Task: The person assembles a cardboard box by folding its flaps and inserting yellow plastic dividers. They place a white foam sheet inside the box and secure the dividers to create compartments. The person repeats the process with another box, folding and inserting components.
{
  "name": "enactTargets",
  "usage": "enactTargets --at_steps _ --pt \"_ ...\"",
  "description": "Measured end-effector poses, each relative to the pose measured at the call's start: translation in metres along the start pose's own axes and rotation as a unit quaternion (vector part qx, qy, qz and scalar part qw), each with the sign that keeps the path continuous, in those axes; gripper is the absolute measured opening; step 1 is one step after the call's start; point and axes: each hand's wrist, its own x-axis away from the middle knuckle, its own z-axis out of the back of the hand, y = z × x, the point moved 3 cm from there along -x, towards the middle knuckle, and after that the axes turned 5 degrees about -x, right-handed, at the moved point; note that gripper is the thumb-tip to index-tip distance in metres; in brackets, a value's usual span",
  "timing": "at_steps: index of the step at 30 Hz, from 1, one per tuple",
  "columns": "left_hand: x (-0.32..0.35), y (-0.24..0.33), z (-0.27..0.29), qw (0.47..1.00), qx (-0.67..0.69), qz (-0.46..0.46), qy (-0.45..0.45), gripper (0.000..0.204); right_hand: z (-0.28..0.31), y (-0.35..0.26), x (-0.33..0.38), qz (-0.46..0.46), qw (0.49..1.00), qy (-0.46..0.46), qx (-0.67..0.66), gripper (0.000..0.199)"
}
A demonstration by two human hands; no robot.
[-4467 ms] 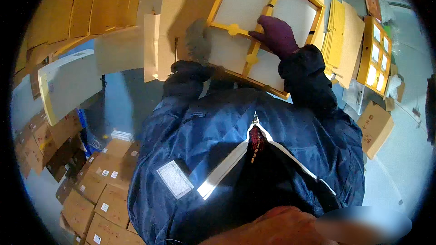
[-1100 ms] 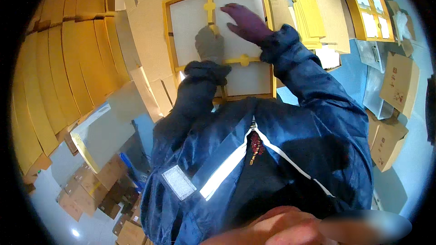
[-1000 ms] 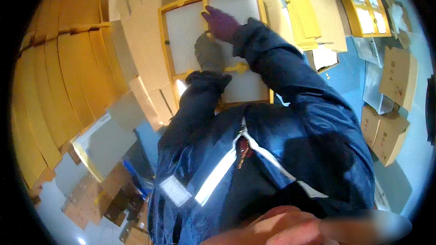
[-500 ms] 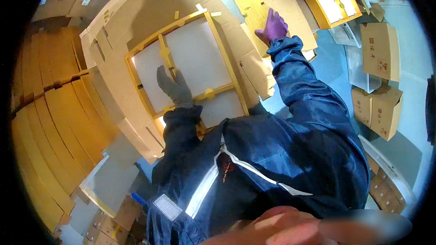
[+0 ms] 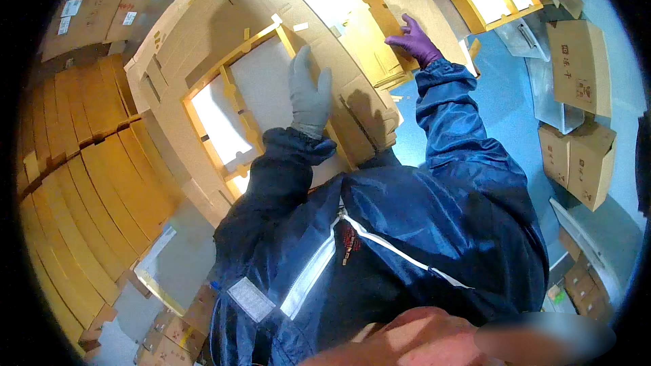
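My left hand (image 5: 311,95), in a grey glove, is open above the right part of a shallow yellow cardboard tray (image 5: 290,42). Cardboard dividers (image 5: 236,100) split the tray, and white-grey sheets (image 5: 261,78) lie in its compartments. My right hand (image 5: 422,43), in a purple glove, has its thumb and forefinger apart; its other fingers are partly curled. It is beside a stack of yellow cardboard pieces (image 5: 371,51), and I cannot tell whether it touches them.
Beneath the tray lies a large flattened carton (image 5: 210,17). Another yellow divided tray (image 5: 478,17) stands at the far right. Brown boxes (image 5: 576,68) and clear plastic bins (image 5: 553,95) are on the right. Tall stacks of yellow-brown cardboard (image 5: 88,183) fill the left side.
My left hand has moved right and away from me across the tray. My right hand has moved slightly right and its fingers have changed pose. The yellow cardboard beside it has shifted.
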Motion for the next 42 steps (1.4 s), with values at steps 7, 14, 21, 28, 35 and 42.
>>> enactTargets --at_steps 7,14,21,28,35,42 --pt "-0.011 0.049 -0.059 0.889 0.358 0.226 -0.176 0.036 -0.029 -0.042 0.095 0.230 0.969 0.032 0.082 0.114" --pt "0.013 0.080 0.009 0.869 0.418 0.239 -0.113 0.021 -0.015 -0.091 0.162 0.038 0.913 -0.229 -0.334 0.036" --pt "0.038 0.124 0.046 0.793 0.556 0.167 -0.187 0.035 -0.050 -0.114 0.215 0.088 0.765 -0.412 -0.488 0.062" --pt "0.061 0.078 0.056 0.921 0.288 0.137 -0.225 0.025 -0.023 -0.134 0.166 0.196 0.892 -0.171 -0.370 0.028" --pt "0.032 0.089 0.082 0.895 0.431 0.102 -0.054 0.032 -0.057 -0.145 0.178 0.227 0.937 -0.179 -0.195 0.015" --pt "0.020 0.090 0.101 0.919 0.386 0.063 -0.058 0.035 -0.065 -0.153 0.191 0.286 0.916 -0.203 -0.196 0.026"
